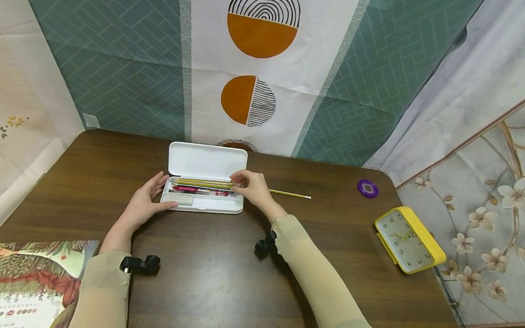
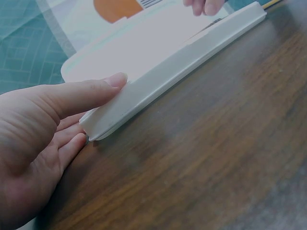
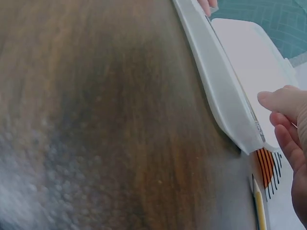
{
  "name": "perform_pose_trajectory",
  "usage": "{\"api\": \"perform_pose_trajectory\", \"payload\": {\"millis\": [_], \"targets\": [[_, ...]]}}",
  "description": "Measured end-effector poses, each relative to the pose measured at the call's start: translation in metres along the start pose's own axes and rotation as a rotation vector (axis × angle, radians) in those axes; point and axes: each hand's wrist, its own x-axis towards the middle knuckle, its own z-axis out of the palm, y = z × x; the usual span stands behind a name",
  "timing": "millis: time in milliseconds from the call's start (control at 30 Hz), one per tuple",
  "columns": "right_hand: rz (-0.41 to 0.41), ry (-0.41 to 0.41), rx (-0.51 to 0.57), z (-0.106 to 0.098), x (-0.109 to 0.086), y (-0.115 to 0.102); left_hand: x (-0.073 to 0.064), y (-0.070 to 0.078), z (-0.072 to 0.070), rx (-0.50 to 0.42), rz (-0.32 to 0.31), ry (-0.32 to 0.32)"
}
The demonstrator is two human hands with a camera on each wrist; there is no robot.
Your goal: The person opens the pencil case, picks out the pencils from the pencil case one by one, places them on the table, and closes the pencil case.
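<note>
A white pencil case [image 1: 201, 210] lies with its lid [image 1: 207, 160] raised on the wooden table. Yellow pencils [image 1: 202, 183], a red pen [image 1: 199, 191] and a whitish block [image 1: 179, 199] lie inside. My left hand [image 1: 147, 199] holds the case's left front corner, thumb on the front rim and fingers along the end. My right hand [image 1: 252, 187] is over the right end of the case, thumb and fingertips pinching the end of a yellow pencil; the grip itself is partly hidden. Another yellow pencil [image 1: 289, 194] lies on the table to the right, partly behind that hand.
A yellow clock [image 1: 409, 239] stands at the right, with a purple ring-shaped roll [image 1: 368, 188] behind it. At the front left lies an illustrated book [image 1: 25, 285], partly under my left sleeve. Patterned cloth [image 1: 128, 65] hangs behind the table [image 1: 201, 280].
</note>
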Motion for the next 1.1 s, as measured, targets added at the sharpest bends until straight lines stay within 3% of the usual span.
{"api": "perform_pose_trajectory", "payload": {"millis": [300,1100], "targets": [[0.057,-0.034,-0.052,0.0030,0.0008,0.0014,-0.0004,-0.0003,0.0005,0.006,0.001,0.007],[0.078,-0.089,-0.134,0.0059,0.0065,0.0011,0.0004,-0.0006,0.0013,0.004,-0.009,0.010]]}}
